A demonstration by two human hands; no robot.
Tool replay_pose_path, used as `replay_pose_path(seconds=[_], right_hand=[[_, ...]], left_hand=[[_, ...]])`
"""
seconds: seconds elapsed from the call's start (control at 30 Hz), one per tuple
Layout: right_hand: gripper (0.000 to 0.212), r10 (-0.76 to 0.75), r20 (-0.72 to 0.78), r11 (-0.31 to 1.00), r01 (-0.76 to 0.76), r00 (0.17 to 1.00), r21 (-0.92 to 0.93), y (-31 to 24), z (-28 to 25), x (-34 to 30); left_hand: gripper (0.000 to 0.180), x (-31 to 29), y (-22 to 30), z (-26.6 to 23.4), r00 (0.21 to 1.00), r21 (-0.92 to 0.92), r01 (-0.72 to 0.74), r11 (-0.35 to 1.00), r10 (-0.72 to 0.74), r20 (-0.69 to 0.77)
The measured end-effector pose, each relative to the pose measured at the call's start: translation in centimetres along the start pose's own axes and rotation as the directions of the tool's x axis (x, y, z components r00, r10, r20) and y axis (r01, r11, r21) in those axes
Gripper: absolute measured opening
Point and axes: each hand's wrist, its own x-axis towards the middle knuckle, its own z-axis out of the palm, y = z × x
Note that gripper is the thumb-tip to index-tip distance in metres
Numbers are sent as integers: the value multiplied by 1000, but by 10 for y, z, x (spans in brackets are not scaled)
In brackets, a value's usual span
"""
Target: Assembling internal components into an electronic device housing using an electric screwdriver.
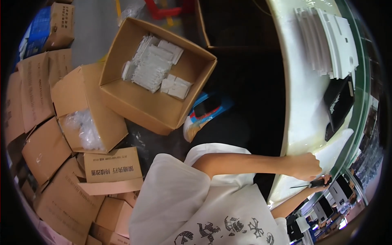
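Gripping dark-handled tool (317,183) w/ R hand (325,180), L hand (306,166) curled nearby

Both bare hands at far side of white worktable (301,108), R side of view. R hand closed round tool's dark handle; thin shaft sticks out toward L of view, below L hand. L hand bent into loose fist, just above R in view; can't tell if it holds anything, or if hands touch. L forearm (253,164) reaches across from pale T-shirt (175,196) w/ dark print; R forearm (292,204) comes up from below.

White flat piece (332,143) lies just above L hand on table. Next up: black flat item (339,102) w/ light marking, then stack of white panels (326,43) near top. Green strip (361,81) runs along table's outer edge.

L of table, on floor: open carton (151,108) w/ white parts (153,65) inside, mostly in rows, plus a few pcs apart. Beside it, another carton (107,110) w/ clear plastic bags (85,128). More brown boxes (67,200) piled lower L; blue package (36,32) top L. Blue-and-white shoe (200,116) btwn open carton & dark trousers (239,130). Red item (163,10) at top, too cut off to ID
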Motion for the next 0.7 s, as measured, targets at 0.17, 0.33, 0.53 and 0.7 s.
replay_pose_path(seconds=[0.17, 0.33, 0.53, 0.7], right_hand=[[40, -52, -12, 996, 51, 999, -68, -2, 6, 2], [42, -86, -60, 988, 77, 995, -136, -1, 0, 2], [43, -88, -32, 978, 81, 996, -192, -12, -14, 8], [43, 1, 43, 997, -4, 999, 71, -9, -11, 6]], left_hand=[[23, 3, -1, 2, 1000, -22, 8, 1000, -8, 24], [21, 0, -1, -2, 999, 3, -22, 1000, 22, 33], [23, 3, -2, 2, 998, 11, -37, 999, 36, 51], [25, 2, -5, 3, 996, 27, -56, 998, 54, 68]])
